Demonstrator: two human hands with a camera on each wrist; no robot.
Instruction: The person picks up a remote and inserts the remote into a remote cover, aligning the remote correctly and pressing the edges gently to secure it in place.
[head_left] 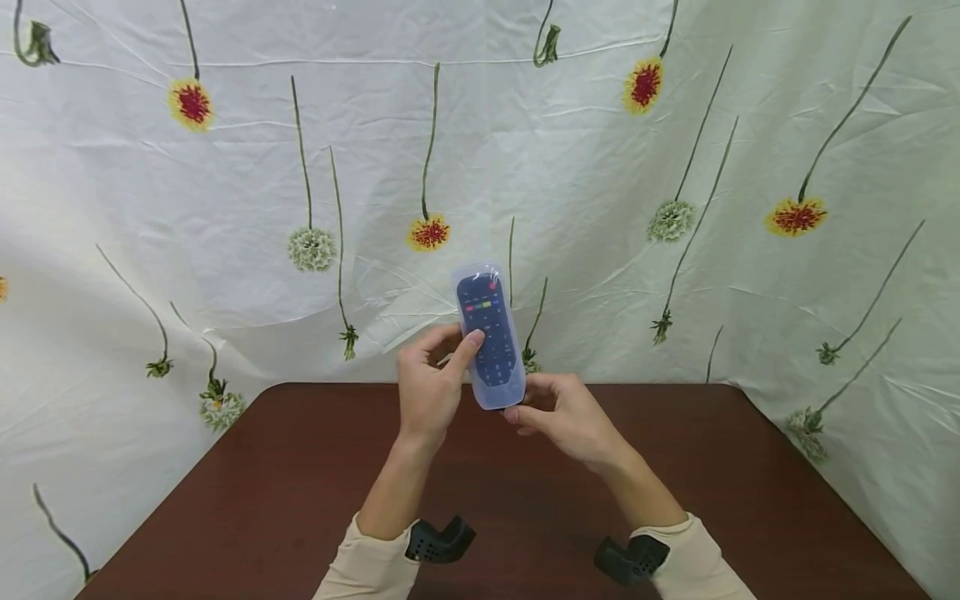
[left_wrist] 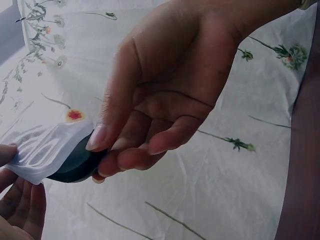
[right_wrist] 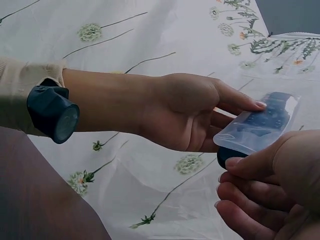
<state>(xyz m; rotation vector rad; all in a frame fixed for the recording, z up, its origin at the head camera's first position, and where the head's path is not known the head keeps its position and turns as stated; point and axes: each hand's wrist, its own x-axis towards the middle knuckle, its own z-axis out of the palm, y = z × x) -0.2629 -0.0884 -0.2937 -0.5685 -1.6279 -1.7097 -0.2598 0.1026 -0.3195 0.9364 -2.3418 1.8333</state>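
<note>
A dark remote control [head_left: 491, 333] with small coloured buttons is partly inside a translucent plastic sleeve [head_left: 497, 397], held up above the table. My left hand [head_left: 431, 387] grips it from the left side, its thumb lying across the sleeve's front. At the lower end my right hand [head_left: 566, 417] pinches the bare black end of the remote [right_wrist: 227, 157], which sticks out of the sleeve's mouth. The left wrist view shows this right hand [left_wrist: 165, 85] with its thumb on the black end, while left fingertips pinch the sleeve [left_wrist: 45, 147] at the edge.
A dark reddish-brown table [head_left: 315, 492] lies below the hands. Behind and beside it hangs a white cloth [head_left: 525, 167] printed with flowers. Each wrist wears a black camera mount; one [head_left: 440, 542] is on the left sleeve, another [head_left: 632, 558] on the right.
</note>
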